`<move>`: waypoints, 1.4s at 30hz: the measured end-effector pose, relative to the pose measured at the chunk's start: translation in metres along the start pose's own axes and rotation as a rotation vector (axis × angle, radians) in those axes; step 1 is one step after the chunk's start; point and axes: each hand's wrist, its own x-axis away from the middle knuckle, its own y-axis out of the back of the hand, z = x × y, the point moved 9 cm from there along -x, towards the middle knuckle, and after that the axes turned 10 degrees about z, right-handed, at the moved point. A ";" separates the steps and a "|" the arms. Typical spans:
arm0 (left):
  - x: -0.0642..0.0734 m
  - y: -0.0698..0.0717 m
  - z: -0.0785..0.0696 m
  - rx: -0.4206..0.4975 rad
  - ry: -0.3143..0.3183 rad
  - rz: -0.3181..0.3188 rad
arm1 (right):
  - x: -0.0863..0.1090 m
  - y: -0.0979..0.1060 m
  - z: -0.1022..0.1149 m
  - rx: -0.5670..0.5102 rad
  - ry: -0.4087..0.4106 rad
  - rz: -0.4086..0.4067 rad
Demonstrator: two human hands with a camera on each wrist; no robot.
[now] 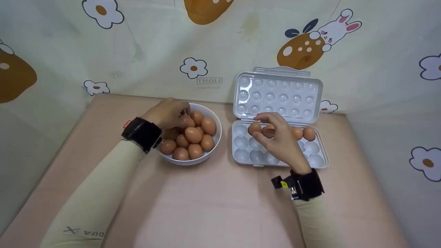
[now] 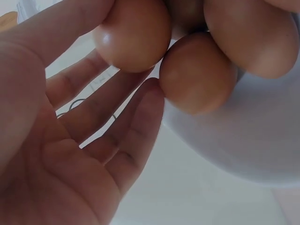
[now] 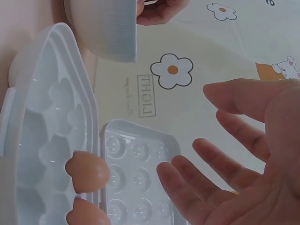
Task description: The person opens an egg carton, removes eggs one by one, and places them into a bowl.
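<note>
Brown eggs (image 1: 193, 135) fill a white bowl (image 1: 187, 163) left of centre in the head view. My left hand (image 1: 168, 112) reaches over its back left rim, thumb and fingers round one egg (image 2: 133, 35). Other eggs press close beside that one in the left wrist view. On the right lies a white plastic egg carton (image 1: 242, 155) with its lid (image 1: 284, 98) raised; several eggs (image 1: 309, 133) sit along its back row. Above the carton hovers my right hand (image 1: 280, 143), fingers spread and holding nothing. It covers part of the carton in the head view.
A pink cloth (image 1: 206, 206) covers the table. Behind it and at both sides hangs a pale printed curtain (image 1: 155, 44), close to the bowl and the raised lid. Both wrists carry black strapped devices (image 1: 141, 134).
</note>
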 end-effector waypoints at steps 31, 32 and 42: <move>0.049 -0.016 -0.091 0.009 -0.327 -0.421 | -0.031 -0.014 -0.033 0.491 -0.120 0.321; 0.050 -0.018 -0.091 0.009 -0.326 -0.425 | -0.032 -0.016 -0.036 0.501 -0.132 0.342; 0.045 -0.038 -0.095 -0.014 -0.316 -0.416 | -0.040 -0.031 -0.053 0.576 -0.243 0.450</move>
